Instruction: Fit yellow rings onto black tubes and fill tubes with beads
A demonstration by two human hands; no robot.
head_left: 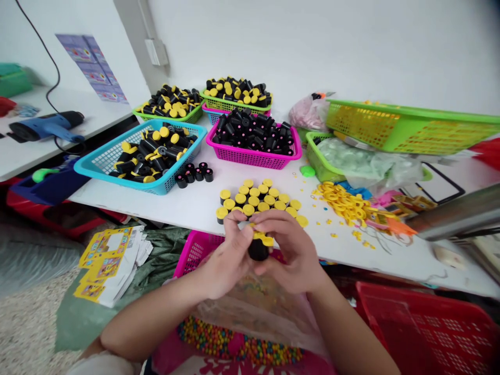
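A small black cylinder (258,251) with a yellow plastic piece (264,239) at its top is held between both hands above the table's front edge. My left hand (228,260) pinches the yellow piece with thumb and finger. From the other side, the fingers of my right hand (291,250) close around the same cylinder. Just beyond stand rows of black cylinders with yellow caps (253,201), upright on the white table. A cluster of black cylinders with pink dots (194,174) stands farther left. To the right lies a heap of loose yellow pieces (344,202).
Black and yellow cylinders fill a blue basket (91,162) and green baskets behind; a magenta basket (250,158) holds black ones. Below my hands, colourful beads (211,336) lie in a pink container. A red crate (441,323) stands right, a heat gun (47,126) far left.
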